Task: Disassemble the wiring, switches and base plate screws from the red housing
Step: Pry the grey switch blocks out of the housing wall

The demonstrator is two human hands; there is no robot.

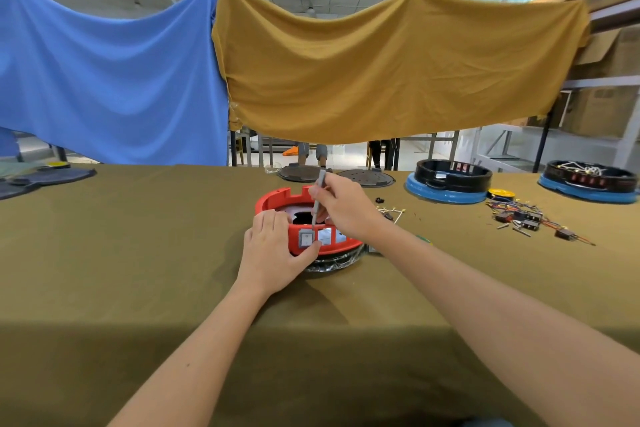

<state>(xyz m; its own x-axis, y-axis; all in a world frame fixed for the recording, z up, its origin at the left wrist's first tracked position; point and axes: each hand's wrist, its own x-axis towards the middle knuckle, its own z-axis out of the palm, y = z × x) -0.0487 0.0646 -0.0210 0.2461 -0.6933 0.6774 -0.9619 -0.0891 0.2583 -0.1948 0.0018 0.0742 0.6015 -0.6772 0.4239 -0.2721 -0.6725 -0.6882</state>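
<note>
The red housing [277,199] sits on the olive table cloth, round and open on top, with a black base under its near edge. A grey rocker switch [306,238] sits in its front wall beside empty switch openings [329,236]. My left hand [273,253] grips the housing's near left rim, fingers over the top and thumb just below the switch. My right hand [341,206] holds a thin grey tool [318,199] upright, its tip down inside the wall behind the switch.
Loose wires and removed switches [526,218] lie to the right, with a white wire bundle [391,211] nearer. Two black housings on blue bases [450,180] [588,180] stand at the back right, dark round plates [367,177] behind the red housing, dark parts [41,178] at far left.
</note>
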